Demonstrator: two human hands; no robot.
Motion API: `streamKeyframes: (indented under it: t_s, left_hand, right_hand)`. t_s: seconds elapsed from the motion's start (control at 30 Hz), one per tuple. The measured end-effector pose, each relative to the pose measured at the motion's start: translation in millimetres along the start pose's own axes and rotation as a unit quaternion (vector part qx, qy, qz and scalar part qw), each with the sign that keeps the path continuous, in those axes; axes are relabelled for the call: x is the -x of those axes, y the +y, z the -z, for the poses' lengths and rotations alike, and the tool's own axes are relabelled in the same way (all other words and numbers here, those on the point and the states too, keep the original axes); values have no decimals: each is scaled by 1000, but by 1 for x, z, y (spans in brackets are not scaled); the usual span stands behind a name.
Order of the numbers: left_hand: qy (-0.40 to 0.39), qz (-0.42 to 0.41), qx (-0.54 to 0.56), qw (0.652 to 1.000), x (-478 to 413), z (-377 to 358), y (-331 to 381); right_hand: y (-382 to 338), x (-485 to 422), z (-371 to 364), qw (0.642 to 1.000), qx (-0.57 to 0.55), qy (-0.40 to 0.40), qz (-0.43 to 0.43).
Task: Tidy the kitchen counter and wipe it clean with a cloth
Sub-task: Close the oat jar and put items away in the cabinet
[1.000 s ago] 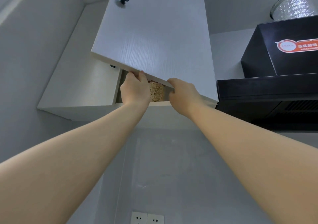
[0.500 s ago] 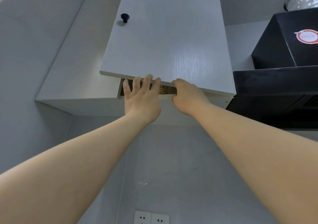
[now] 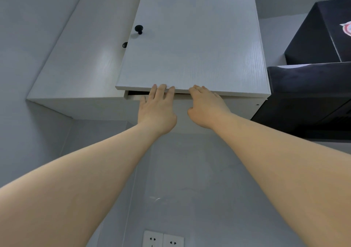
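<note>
I look up at a white wall cabinet. Its right door [image 3: 191, 43], with a black knob [image 3: 139, 29], stands a narrow crack ajar above the cabinet's bottom board. My left hand [image 3: 157, 108] lies flat with straight fingers, the fingertips pressing on the door's lower edge. My right hand [image 3: 207, 108] is beside it, its fingertips also against that lower edge. What is inside the cabinet is hidden. No cloth or counter is in view.
The closed left door [image 3: 85, 64] has its own black knob [image 3: 124, 45]. A black range hood [image 3: 311, 98] hangs at the right, close to the door. A double wall socket [image 3: 163, 240] sits low on the grey wall.
The door has swung from clearly open to almost closed. My left hand came out of the gap and flattened against the door edge. The brown thing inside is no longer visible.
</note>
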State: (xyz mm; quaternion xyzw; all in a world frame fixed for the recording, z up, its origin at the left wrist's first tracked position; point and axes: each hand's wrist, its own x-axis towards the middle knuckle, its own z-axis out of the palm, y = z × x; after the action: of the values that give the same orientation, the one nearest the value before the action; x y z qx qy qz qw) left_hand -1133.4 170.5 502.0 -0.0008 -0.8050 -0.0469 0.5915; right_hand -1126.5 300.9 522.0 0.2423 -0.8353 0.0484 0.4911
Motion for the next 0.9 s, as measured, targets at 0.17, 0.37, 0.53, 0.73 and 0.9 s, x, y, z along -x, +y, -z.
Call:
streamKeyframes:
  t_s: [0.17, 0.37, 0.53, 0.73, 0.9]
  left_hand:
    - [-17, 1, 13, 1000, -4, -8, -5]
    - [-39, 4, 4, 999, -6, -13, -5]
    - [-61, 7, 1, 998, -10, -15, -5]
    - [-82, 9, 4, 997, -11, -15, -5]
    - [-82, 4, 0, 997, -7, -8, -2]
  right_hand:
    - [4, -5, -6, 1000, -2, -12, -4]
    - [8, -9, -11, 999, -29, -20, -5]
    - [12, -11, -16, 999, -28, -21, -3]
    - [13, -14, -17, 999, -34, -31, -2]
    - [11, -12, -11, 997, -70, -44, -6]
